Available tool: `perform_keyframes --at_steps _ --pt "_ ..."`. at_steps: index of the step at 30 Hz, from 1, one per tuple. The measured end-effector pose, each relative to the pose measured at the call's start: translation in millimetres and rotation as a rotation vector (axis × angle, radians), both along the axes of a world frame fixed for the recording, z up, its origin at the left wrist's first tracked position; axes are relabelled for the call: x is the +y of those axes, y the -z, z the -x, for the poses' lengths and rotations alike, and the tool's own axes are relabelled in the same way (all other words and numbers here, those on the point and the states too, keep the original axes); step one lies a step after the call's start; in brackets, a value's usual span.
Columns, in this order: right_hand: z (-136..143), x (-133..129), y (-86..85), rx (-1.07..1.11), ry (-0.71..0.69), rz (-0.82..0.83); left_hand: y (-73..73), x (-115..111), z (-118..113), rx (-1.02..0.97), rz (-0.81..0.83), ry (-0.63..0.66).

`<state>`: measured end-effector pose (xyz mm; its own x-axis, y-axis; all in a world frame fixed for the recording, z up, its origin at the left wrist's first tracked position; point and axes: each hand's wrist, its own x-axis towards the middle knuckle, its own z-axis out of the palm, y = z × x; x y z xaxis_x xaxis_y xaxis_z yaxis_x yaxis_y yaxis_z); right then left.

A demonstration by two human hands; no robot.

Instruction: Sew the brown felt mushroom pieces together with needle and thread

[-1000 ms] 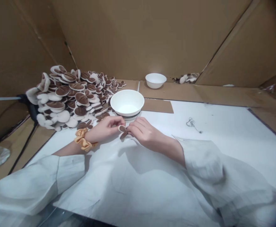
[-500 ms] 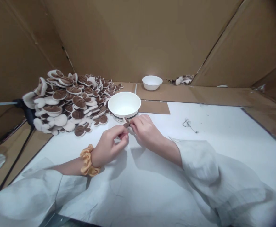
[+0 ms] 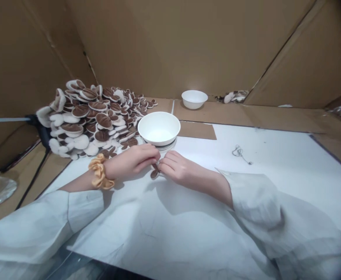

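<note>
Between the fingertips of both hands is a small brown-and-white plush piece (image 3: 154,174), its brown rounded lobes showing below the fingers and the rest covered. My left hand (image 3: 135,160), with a yellow scrunchie (image 3: 100,171) at the wrist, reaches in from the left with fingers pressed together on the piece. My right hand (image 3: 178,168) pinches it from the other side, fingers curled. Just beyond the hands stands a white bowl (image 3: 159,128), with nothing visible in it. A large heap of similar brown-and-white plush pieces (image 3: 96,116) lies to the left.
A smaller white bowl (image 3: 194,99) stands on the cardboard at the back. Tangled dark thread (image 3: 240,152) lies on the white table (image 3: 205,229) at right. Cardboard walls (image 3: 173,46) enclose the workplace. A black stand (image 3: 42,132) is at the far left.
My left hand has turned over the top of the plush piece, its fingers straighter. The piece now hangs lower, lobes pointing down. The whole view has shifted slightly, moving the scene right.
</note>
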<state>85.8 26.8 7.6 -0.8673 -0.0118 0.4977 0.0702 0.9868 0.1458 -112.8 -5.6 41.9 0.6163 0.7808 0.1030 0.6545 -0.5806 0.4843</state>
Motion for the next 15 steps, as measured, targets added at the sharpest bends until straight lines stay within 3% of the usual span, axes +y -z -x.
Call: perform_keyframes --at_steps 5,8,15 --pt "0 -6 -6.4 0.074 -0.049 0.004 4.5 11 4 -0.255 0.369 0.02" --pt "-1 -4 -4.7 0.143 -0.023 -0.007 12.8 11 -3 -0.447 0.542 -0.032" --pt "-3 5 0.7 0.329 0.184 0.071 27.5 -4 -23 -0.711 0.478 -0.261"
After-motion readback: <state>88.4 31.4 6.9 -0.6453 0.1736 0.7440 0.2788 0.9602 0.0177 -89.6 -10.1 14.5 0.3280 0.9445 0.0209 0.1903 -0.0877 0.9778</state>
